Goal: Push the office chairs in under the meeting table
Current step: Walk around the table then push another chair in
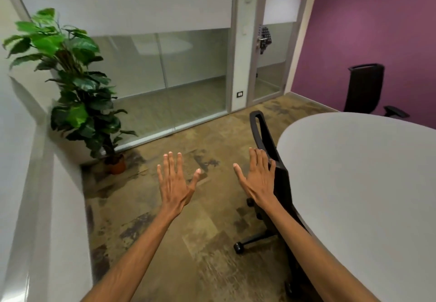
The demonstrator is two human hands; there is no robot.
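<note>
A black office chair (265, 136) stands tucked against the left edge of the white oval meeting table (365, 179), its backrest upright and its wheeled base showing on the floor below. My right hand (257, 179) is spread flat in front of the backrest, fingers apart, holding nothing; I cannot tell whether it touches the chair. My left hand (175, 181) is held out over the floor to the left, fingers apart and empty. A second black chair (364, 88) stands at the table's far side by the purple wall.
A tall potted plant (77, 89) stands in the left corner by a white wall. Glass partitions and a glass door (271, 66) run along the back. Brown patterned carpet (188, 226) lies between the wall and the table.
</note>
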